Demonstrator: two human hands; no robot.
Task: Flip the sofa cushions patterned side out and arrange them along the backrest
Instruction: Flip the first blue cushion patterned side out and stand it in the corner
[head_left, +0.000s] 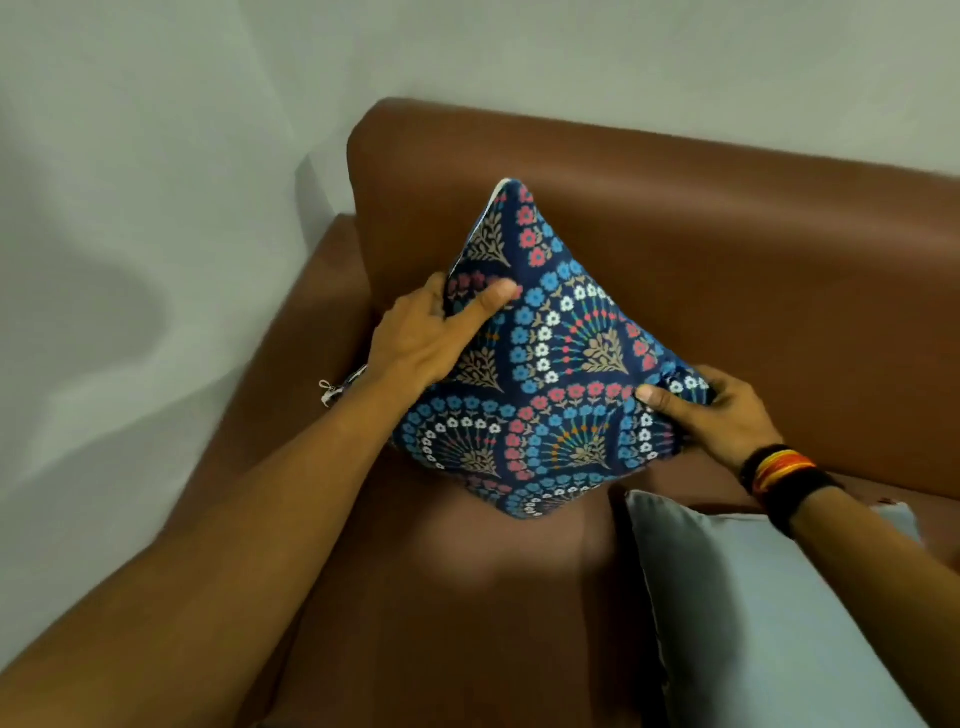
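A navy cushion (550, 364) with blue, red and white floral fans shows its patterned side to me. It stands on one corner like a diamond, at the left end of the brown sofa's backrest (727, 218). My left hand (431, 338) grips its left corner, thumb across the front. My right hand (722, 410) pinches its right corner. A second cushion (753, 613) lies flat on the seat at the lower right, plain pale grey-blue side up.
The sofa's left armrest (291, 405) runs along a pale grey wall (130, 208). Brown seat (467, 597) shows below the held cushion. The backrest stretches on to the right past the frame edge.
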